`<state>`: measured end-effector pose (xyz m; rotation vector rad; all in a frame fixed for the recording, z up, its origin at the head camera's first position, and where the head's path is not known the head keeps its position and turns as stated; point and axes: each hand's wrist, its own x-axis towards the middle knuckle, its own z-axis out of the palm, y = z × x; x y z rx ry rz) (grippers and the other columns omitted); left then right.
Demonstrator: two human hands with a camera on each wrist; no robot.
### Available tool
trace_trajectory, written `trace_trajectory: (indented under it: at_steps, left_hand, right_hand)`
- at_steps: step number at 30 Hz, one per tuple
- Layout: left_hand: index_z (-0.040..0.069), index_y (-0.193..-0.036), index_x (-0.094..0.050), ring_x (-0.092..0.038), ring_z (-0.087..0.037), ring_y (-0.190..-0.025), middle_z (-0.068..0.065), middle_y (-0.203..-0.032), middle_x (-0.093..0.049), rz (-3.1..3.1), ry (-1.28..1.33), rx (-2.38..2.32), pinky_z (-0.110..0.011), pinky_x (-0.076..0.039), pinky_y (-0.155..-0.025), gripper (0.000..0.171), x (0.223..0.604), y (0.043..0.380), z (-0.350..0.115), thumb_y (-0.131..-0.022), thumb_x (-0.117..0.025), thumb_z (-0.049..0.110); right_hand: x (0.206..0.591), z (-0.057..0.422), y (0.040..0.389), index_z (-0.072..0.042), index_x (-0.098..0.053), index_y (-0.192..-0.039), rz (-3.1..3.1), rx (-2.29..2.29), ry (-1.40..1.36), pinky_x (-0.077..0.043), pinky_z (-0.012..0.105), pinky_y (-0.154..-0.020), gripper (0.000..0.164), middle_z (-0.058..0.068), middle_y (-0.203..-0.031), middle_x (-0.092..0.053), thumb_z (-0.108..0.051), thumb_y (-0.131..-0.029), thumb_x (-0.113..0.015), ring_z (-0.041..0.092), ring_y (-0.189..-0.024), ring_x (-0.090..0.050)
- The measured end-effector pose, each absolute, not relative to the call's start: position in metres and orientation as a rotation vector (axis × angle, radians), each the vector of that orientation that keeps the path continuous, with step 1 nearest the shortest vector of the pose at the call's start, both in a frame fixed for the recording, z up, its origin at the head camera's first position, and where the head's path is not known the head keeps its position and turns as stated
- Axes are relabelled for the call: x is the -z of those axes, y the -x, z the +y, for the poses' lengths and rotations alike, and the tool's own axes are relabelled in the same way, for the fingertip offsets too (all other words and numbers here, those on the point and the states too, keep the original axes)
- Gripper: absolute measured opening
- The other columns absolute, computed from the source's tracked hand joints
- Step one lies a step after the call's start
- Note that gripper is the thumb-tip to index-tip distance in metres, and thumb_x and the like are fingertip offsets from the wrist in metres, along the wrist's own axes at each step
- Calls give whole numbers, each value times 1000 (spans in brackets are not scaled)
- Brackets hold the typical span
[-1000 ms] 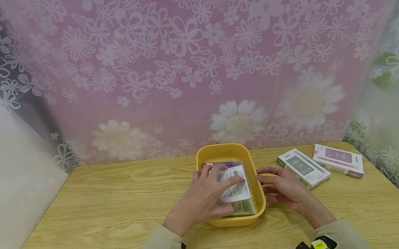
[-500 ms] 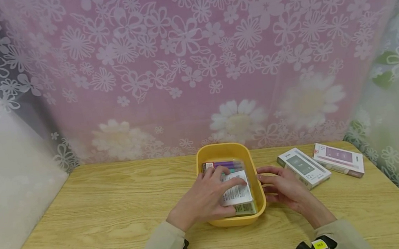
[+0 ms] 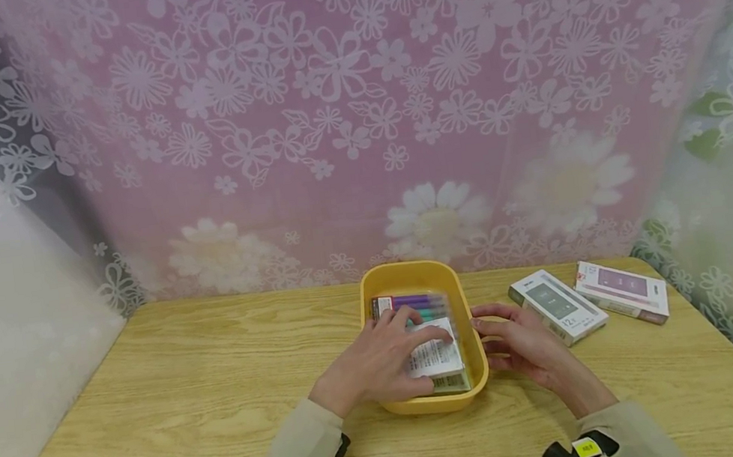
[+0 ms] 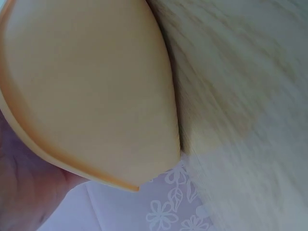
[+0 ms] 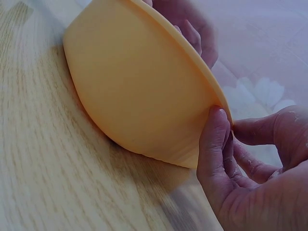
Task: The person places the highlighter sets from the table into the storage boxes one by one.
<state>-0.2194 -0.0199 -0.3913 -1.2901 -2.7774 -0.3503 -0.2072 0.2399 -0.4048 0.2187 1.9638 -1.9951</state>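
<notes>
My left hand reaches into a yellow plastic basket, its fingers and thumb spread around a white printed pack. The pack lies over a greenish pack. At the basket's far end, a clear pack of purple and teal pens shows past my fingers. My right hand pinches the basket's right rim, with fingertips against the outer wall in the right wrist view. The left wrist view shows mostly the basket's outer wall, which hides what my left hand holds.
Two flat pen boxes, one grey-and-white and one purple-and-white, lie right of the basket on the wood-grain table. A pink floral curtain hangs behind the table's back edge.
My left hand and the white pack have shifted slightly toward me, uncovering more of the purple and teal pens. My right hand stays at the basket's rim.
</notes>
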Motion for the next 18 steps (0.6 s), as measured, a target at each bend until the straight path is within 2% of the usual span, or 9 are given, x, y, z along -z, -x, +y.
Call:
trace_trajectory:
  at_steps: [12,18]
  left_hand:
    - [50,-135,-57,-48,-13,-99,2,-131,-53,-2856,1317,440,-32,-43,-79,51,390,222,-17,-86,-69,41]
    - [50,-134,-58,-47,-14,-97,2,-132,-53,-2902,1315,403,-32,-42,-80,48,391,222,-16,-88,-69,44]
  right_hand:
    - [404,239,207,-2,-45,-146,1964,2005,-237,-63,29,-74,54,2,-105,-72,-27,-101,-63,17,-89,-75]
    - [406,239,207,-2,-45,-145,1956,2010,-227,-63,29,-73,53,1,-104,-72,-27,-101,-63,17,-88,-75]
